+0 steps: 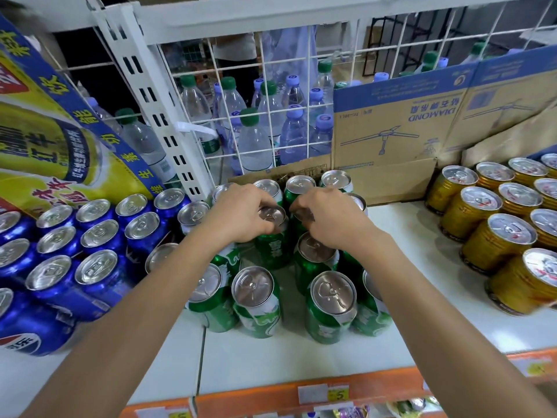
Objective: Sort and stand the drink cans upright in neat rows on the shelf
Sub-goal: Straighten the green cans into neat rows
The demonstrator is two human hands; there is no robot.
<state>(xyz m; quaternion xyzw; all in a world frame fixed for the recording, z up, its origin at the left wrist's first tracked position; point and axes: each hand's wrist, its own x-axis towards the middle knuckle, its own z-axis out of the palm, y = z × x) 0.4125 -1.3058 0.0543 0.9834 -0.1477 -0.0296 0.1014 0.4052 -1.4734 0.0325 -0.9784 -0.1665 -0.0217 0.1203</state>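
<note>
Green cans (256, 300) fill the middle of the white shelf (301, 363), all upright, silver lids to the camera, and both hands are in among them, right at the heart of the cluster. The left hand (241, 212) comes in from the lower left and is clamped from above on the middle can (272, 250): fingers curl over the far rim, thumb on the near side, and most of the lid shows between them. That can stands behind the front cans and just ahead of the back three lined up by the cardboard box (391, 131). Just beside it, the right hand (328, 218) grips the neighbouring can (303, 218) the same way, from the top, fingers hooked round its rim; only a sliver of lid peeks out under the fingertips and the body is largely hidden, so how straight it stands is hard to call. The two held cans sit side by side, the hands' fingertips nearly meeting above them. Under the right wrist another green can stands free, and four more form the near line, slightly uneven. On the left, blue cans (93, 267) are packed in tight rows; on the right, well apart across bare shelf, gold cans (494, 242) stand in their own block. Behind it all, water bottles (253, 140) crowd the far side of a white wire grid (271, 70), and an orange price strip (331, 390) runs along the shelf's front edge.
</note>
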